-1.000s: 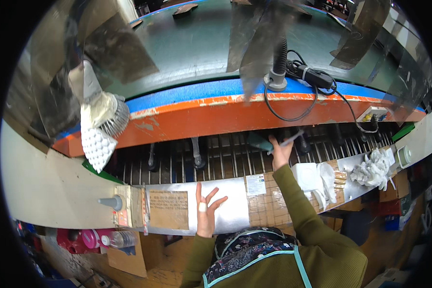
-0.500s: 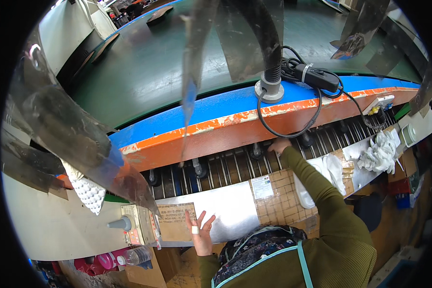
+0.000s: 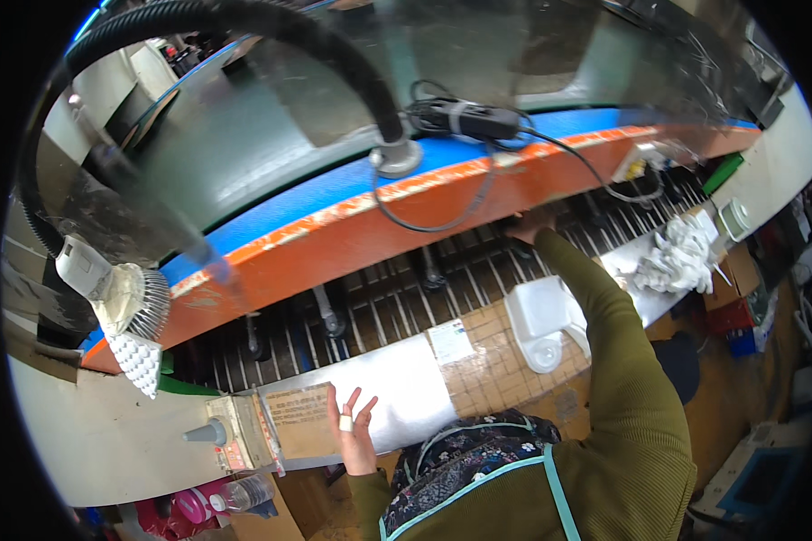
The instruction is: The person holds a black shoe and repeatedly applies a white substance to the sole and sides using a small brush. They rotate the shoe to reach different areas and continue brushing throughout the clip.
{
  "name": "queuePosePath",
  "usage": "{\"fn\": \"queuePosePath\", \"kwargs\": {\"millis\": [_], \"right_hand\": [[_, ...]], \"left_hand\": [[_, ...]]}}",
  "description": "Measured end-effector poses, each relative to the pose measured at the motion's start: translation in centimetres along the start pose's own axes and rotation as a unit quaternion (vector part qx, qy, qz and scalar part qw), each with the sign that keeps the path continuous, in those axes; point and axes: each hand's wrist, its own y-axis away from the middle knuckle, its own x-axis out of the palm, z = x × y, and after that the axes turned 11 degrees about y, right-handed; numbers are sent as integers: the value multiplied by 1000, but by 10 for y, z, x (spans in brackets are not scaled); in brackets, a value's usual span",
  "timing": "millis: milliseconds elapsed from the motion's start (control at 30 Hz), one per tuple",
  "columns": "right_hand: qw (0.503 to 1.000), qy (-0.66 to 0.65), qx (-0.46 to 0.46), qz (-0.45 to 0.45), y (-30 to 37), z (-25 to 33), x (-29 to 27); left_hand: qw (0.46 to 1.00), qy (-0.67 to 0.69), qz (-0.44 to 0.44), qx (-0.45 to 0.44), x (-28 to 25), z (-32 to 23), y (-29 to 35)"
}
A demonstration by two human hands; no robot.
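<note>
My left hand (image 3: pixel 356 444) is held up with its fingers spread, a white band around one finger. It holds nothing and is nearest a piece of brown cardboard (image 3: pixel 311 422) on the bench. My right hand (image 3: pixel 532 224) reaches over the metal rollers (image 3: pixel 383 311), close under the orange beam (image 3: pixel 334 243). Shadow hides its fingers, and I cannot make out whether they grip anything. Dark fittings (image 3: pixel 433 278) stand among the rollers to its left. A clear-white plastic container (image 3: pixel 537 316) sits on taped cardboard beside my right forearm.
Beyond the beam lies a green conveyor belt (image 3: pixel 253 171). A black flexible hose (image 3: pixel 352 68) arches over to a lamp (image 3: pixel 144 302) at the left. Crumpled white gloves (image 3: pixel 677 259) lie at the right. A grey cone (image 3: pixel 206 433) and a water bottle (image 3: pixel 242 493) are at the lower left.
The view has shifted, bringing the lamp into sight at the left. My right hand is farther in under the beam. More of the plastic container shows. My left hand stays spread.
</note>
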Motion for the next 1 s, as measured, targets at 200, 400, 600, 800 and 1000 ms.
{"fn": "queuePosePath", "kwargs": {"millis": [200, 400, 600, 800, 1000], "right_hand": [[886, -449, 1, 117, 108, -3, -138], [757, -640, -66, 115, 280, 0, -195], [734, -623, -236, 134, 369, -20, -188], [923, -382, 8, 51, 387, -54, -95], [982, -133, 67, -116, 398, -57, -17]], "left_hand": [[988, -24, 143, -55, 49, 11, 2], [883, 187, 292, -317, 113, 50, 30], [705, 424, 398, -405, 105, 91, 84], [801, 378, 316, -341, 52, 93, 98], [918, 287, 258, 88, 64, 10, 59]]}}
